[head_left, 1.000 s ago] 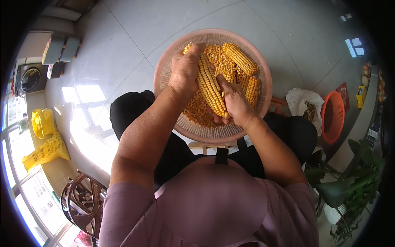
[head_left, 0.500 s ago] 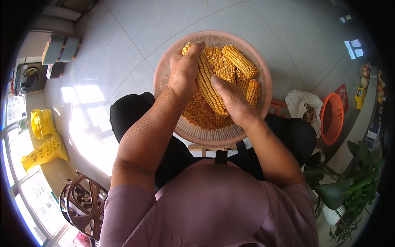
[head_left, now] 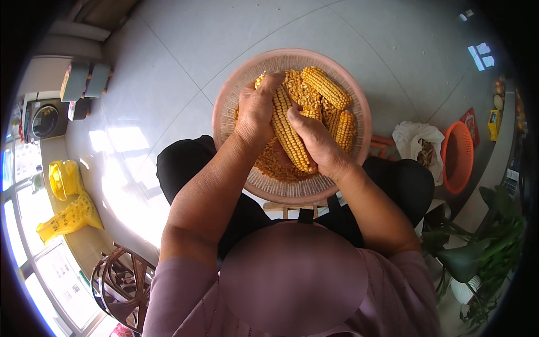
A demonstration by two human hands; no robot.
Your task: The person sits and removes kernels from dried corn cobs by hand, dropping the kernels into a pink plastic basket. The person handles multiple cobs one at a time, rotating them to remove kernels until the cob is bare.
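Note:
A long yellow ear of corn lies slantwise between my two hands, over a round pink plastic basket. My left hand is closed round its far end, thumb pointing away from me. Round the near end my right hand is wrapped, its thumb pressed along the kernel rows. Loose corn kernels cover part of the basket's bottom. More ears rest at its right side, one at the far right and one nearer. My hands hide part of the basket's contents.
Beneath the basket shows a wooden stool, between my knees. To the right are a white bag, an orange basket and a leafy plant. Yellow bags and a brown wooden chair are at the left.
The whole view has shifted slightly, with the basket and hands a little lower in it. Both hands still grip the same ear of corn, in nearly the same pose.

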